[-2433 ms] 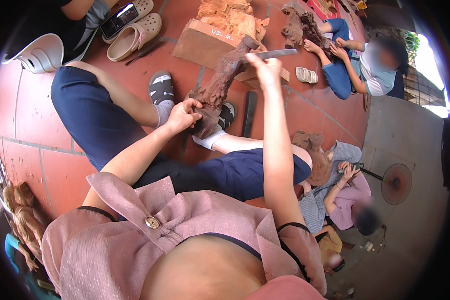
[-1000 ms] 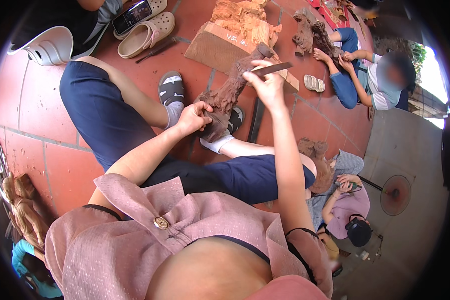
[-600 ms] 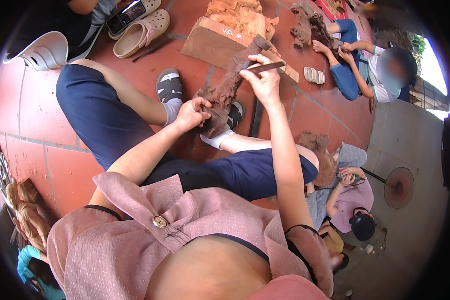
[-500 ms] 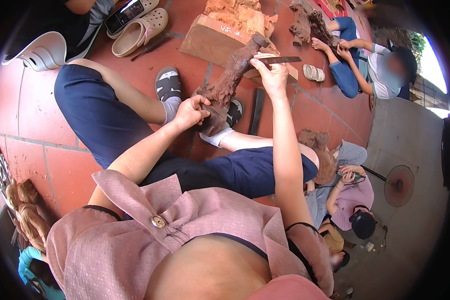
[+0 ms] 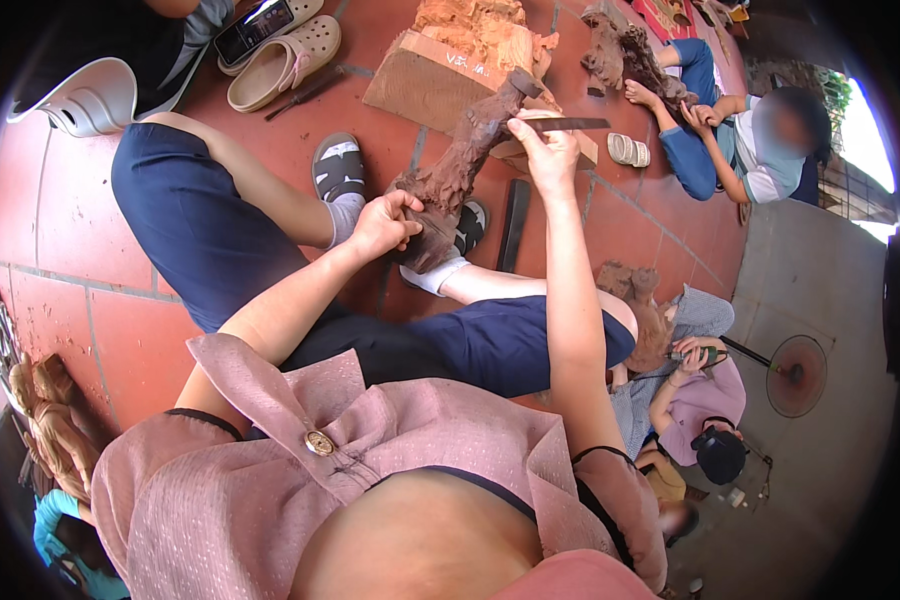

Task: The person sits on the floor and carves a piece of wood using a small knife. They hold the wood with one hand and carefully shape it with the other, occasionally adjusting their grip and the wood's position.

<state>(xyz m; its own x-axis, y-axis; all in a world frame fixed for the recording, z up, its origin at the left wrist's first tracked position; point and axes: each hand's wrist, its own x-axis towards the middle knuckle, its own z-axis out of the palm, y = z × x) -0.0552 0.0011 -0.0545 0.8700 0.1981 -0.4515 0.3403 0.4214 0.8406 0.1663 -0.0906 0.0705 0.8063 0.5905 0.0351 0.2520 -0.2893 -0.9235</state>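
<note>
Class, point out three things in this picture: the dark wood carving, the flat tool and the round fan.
Dark wood carving (image 5: 450, 180): head view, middle of its rough body.
Flat tool (image 5: 572, 124): head view, middle of its exposed length.
Round fan (image 5: 797, 375): head view, near the centre of its head.

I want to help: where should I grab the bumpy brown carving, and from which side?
Probably the slimmer part of the brown carving just below its knobbed top, from the person's left: the left hand has the wider bottom, and the right hand with the flat dark tool crowds the right.
</note>
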